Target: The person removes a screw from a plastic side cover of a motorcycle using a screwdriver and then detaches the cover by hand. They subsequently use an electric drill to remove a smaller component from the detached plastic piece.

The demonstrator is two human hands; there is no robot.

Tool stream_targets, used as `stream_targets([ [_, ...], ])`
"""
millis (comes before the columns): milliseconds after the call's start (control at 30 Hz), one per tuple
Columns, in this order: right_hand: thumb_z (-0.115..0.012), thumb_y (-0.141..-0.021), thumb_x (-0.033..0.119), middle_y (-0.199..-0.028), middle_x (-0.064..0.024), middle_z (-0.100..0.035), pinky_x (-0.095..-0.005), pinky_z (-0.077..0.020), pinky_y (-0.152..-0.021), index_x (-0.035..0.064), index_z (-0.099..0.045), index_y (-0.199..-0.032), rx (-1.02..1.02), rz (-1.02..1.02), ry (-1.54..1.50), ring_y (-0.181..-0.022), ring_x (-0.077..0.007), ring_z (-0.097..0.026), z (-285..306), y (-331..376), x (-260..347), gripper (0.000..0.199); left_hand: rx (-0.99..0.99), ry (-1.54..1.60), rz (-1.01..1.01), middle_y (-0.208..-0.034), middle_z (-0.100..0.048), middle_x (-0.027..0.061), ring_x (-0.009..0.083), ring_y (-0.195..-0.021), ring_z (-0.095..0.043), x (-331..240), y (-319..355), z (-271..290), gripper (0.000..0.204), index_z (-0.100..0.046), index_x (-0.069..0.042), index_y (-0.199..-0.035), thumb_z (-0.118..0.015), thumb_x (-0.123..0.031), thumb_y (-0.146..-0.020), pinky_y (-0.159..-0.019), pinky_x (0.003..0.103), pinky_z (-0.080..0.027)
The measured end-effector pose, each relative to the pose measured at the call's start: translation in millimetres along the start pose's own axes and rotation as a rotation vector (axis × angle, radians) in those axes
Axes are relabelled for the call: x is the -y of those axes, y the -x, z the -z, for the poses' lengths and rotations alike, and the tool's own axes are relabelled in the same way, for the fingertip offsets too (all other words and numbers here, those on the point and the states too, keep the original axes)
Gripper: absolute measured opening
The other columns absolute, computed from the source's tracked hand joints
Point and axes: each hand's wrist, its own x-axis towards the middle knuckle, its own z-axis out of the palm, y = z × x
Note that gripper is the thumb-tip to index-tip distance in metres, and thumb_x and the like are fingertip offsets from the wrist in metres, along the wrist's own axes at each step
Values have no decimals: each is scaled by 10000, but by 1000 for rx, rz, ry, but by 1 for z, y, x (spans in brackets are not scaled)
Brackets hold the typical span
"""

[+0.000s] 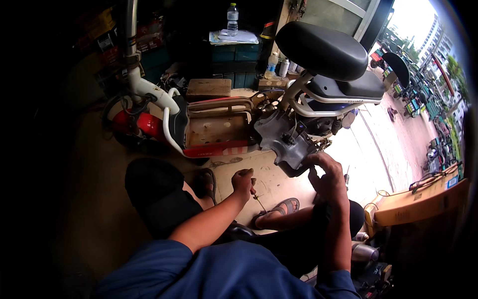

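In front of me stands a small white and red electric scooter with its footboard tray open. A grey-black moulded plastic cover hangs tilted below the seat post. My right hand is closed on the cover's lower right edge, fingers curled and thumb underneath. Nearer to me, my left hand is wrapped round a screwdriver with a red handle. Its thin shaft points down and to the right, apart from the scooter, above my sandalled foot. Where the cover joins the scooter is partly hidden.
The black seat overhangs the cover. Behind the scooter are a wooden block, stacked drawers with a water bottle, and spray cans. A cardboard box stands at right. Parked scooters line the bright pavement outside.
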Motion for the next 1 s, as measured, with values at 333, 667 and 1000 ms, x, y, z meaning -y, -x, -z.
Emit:
stream_targets([
  [333, -581, -776, -126, -954, -108, -719, -400, -589, -830, 67, -694, -977, 98, -36, 132, -980, -312, -706, -8, 14, 5, 300, 79, -263, 140, -769, -689, 183, 234, -433, -595, 64, -54, -3, 283, -658, 52, -1040, -725, -207, -946, -548, 384, -570],
  [667, -643, -749, -154, -1019, -130, -738, -396, -577, -905, 39, -688, -971, 24, -103, 104, -1044, -328, -722, -22, 12, 16, 298, 115, -594, -677, -1231, -675, 174, 280, -1118, -673, 27, -46, -46, 404, -654, 51, -1245, -706, -181, -918, -920, 397, -545],
  [1000, -641, -812, -186, -985, -95, -746, -427, -588, -906, 56, -659, -991, -246, -254, -50, -1113, -335, -731, -38, 43, 9, 302, 917, 333, -102, -1345, -651, 136, 288, -1225, -627, -50, -10, -66, 422, -579, 19, -1374, -587, -172, -998, -1031, 390, -509],
])
